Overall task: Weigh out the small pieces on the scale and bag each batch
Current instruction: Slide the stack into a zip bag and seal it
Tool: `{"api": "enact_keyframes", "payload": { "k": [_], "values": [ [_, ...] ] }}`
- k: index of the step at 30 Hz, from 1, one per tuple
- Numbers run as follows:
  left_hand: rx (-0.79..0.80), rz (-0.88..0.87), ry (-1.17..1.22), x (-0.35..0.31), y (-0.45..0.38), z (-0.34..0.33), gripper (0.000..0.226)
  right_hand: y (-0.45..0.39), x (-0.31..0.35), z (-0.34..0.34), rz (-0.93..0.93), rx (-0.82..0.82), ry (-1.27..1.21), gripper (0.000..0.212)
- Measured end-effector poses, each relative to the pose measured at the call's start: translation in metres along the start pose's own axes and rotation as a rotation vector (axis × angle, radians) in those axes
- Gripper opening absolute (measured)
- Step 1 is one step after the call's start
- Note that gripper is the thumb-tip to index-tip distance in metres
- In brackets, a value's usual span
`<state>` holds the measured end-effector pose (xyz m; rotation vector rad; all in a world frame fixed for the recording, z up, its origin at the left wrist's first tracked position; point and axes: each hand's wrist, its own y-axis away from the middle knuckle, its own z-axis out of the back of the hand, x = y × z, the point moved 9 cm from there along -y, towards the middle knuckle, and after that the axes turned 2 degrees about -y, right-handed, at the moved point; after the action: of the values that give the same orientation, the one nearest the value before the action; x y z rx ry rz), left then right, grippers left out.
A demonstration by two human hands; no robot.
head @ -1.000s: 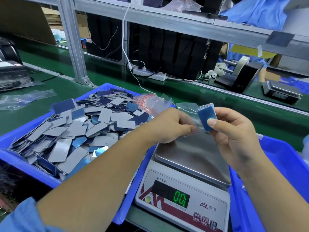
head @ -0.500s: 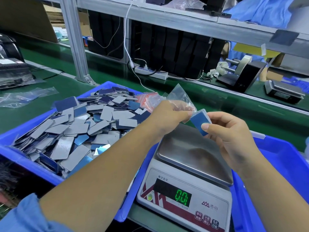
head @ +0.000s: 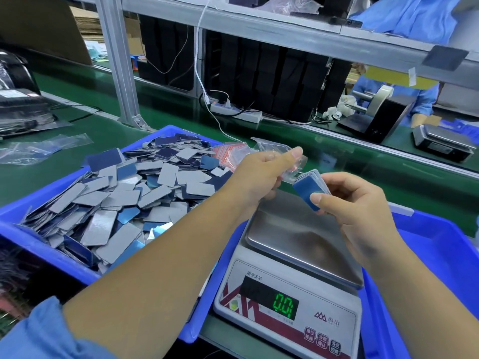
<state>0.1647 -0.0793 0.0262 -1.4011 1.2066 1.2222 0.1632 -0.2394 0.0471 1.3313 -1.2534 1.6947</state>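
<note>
Right hand point(head: 355, 203) pinches the stack of pieces point(head: 309, 189), long axis tilting up-left toward the clear bag point(head: 280, 154) the left hand point(head: 261, 174) grips.

The scale point(head: 287, 301) display point(head: 283, 305) reads 0.0, under the heading 电子天平.

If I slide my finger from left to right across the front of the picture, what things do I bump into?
Blue bin of small pieces → left hand pinching the clear bag → stack of pieces → right hand gripping that stack → second blue bin.
</note>
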Motion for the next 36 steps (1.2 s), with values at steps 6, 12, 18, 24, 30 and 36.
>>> {"api": "enact_keyframes", "payload": {
  "k": [6, 12, 18, 24, 30, 36],
  "values": [
    [0.085, -0.011, -0.019, -0.001, 0.002, -0.011, 0.036, 0.001, 0.006, 0.002, 0.081, -0.032, 0.090, 0.025],
    [0.152, -0.020, -0.006, 0.001, 0.002, -0.018, 0.032, 0.003, 0.012, 0.011, 0.155, -0.120, 0.153, 0.025],
    [0.182, 0.018, 0.036, 0.006, 0.001, -0.019, 0.023, 0.004, 0.017, 0.019, 0.203, -0.211, 0.158, 0.022],
    [0.199, -0.019, -0.037, 0.004, 0.003, -0.021, 0.029, 0.000, 0.004, 0.015, 0.071, -0.148, -0.013, 0.025],
    [0.218, -0.076, -0.093, -0.001, 0.005, -0.019, 0.023, -0.002, -0.011, 0.003, -0.111, 0.019, -0.070, 0.030],
    [0.299, -0.168, -0.212, -0.005, 0.010, -0.027, 0.022, 0.000, -0.016, 0.003, -0.213, 0.060, -0.094, 0.031]
  ]
}}
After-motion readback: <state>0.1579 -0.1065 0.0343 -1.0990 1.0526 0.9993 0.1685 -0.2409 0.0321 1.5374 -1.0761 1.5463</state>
